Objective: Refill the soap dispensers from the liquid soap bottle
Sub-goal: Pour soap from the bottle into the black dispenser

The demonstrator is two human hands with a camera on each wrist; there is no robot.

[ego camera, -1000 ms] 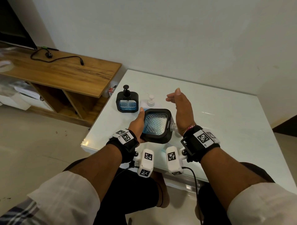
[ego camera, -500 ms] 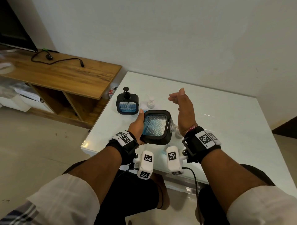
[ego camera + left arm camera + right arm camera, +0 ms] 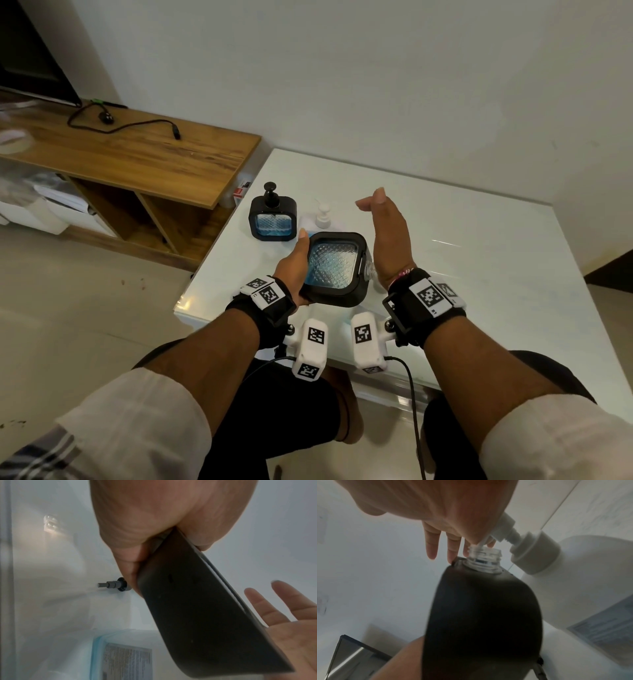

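Observation:
My left hand point(image 3: 294, 270) grips a black square soap dispenser point(image 3: 337, 269) with a clear ribbed face, lifted off the white table point(image 3: 479, 274) and tipped so that its neck points right. In the right wrist view its clear threaded neck point(image 3: 485, 561) is uncapped. Beside that neck my right hand point(image 3: 387, 236) is raised, empty, fingers point(image 3: 431, 545) straight, palm facing left. The left wrist view shows the dispenser's black side point(image 3: 197, 615) in my grip. Behind it stand the white liquid soap bottle point(image 3: 322, 217) with its pump and a second black dispenser point(image 3: 272, 219), pump fitted.
A wooden TV unit point(image 3: 137, 154) with a black cable on top stands left of the table. A dark pump part point(image 3: 115, 586) shows beyond my left fingers. The table's right half is bare, and a white wall runs behind it.

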